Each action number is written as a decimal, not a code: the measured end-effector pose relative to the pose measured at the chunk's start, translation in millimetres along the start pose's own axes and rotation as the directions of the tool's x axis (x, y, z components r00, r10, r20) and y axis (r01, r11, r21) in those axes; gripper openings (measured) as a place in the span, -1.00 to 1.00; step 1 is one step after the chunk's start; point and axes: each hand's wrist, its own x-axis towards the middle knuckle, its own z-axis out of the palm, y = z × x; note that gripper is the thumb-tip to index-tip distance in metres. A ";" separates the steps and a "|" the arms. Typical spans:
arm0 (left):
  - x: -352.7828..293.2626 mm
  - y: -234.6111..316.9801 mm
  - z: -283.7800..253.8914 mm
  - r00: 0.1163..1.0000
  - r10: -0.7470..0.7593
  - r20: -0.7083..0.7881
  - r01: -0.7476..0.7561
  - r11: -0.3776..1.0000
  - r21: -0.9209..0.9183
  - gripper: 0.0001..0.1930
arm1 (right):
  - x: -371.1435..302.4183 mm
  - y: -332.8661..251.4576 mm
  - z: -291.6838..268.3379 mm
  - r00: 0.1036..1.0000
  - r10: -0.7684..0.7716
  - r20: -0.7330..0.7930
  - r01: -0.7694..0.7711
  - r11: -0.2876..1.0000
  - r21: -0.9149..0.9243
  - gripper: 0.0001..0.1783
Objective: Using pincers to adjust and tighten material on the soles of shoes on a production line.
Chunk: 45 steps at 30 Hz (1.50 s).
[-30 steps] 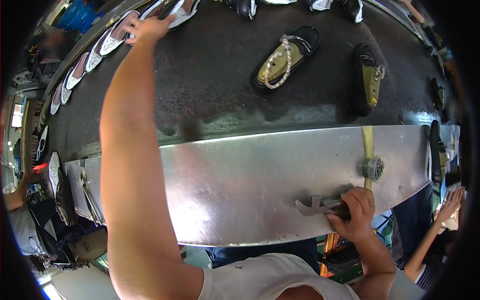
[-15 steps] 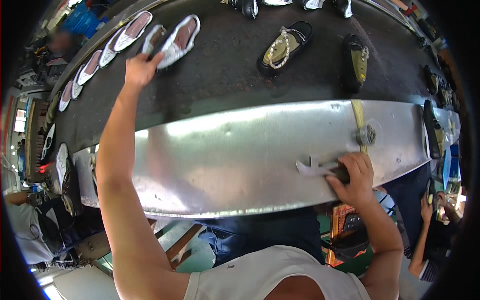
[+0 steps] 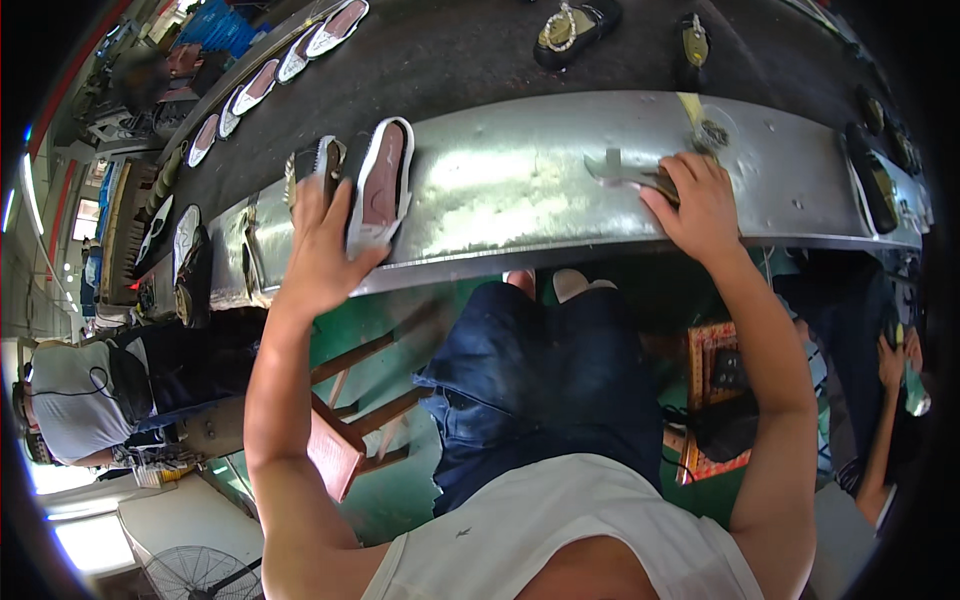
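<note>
At left of metal ledge (image 3: 500,190), left hand (image 3: 325,260) is touching white shoe (image 3: 382,185), finger closure unclear; at right, right hand (image 3: 700,210) is gripping pincers (image 3: 614,173), fingers curled.

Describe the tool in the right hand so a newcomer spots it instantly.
Find the long, shiny metal ledge. Right of its middle, the right hand grips the tool. Unlike the round container just beyond, it has a hooked metal head pointing left.

Long silver metal ledge (image 3: 500,205): glossy, lightly dented; broad black worktop (image 3: 460,60): matt. Grey claw-headed metal tool (image 3: 630,173) appears smooth. Dark-blue trousers (image 3: 545,390) are creased, matt denim.
</note>
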 end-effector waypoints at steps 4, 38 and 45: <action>110.7 12.0 19.7 0.895 -0.330 0.299 0.343 0.939 0.011 0.01 | -21.4 -2.2 -4.6 0.996 0.071 0.059 -0.067 0.996 -0.060 -0.36; -165.3 203.8 204.4 0.923 -0.031 0.383 0.357 -0.297 -0.885 -0.33 | -215.8 -159.6 -23.0 0.337 -0.157 0.928 -0.895 0.252 0.368 -0.72; -160.3 196.6 219.5 0.921 -0.025 0.389 0.346 -0.404 -0.847 -0.23 | -219.8 -165.6 -1.5 0.657 -0.005 0.754 -0.478 0.770 0.422 -0.72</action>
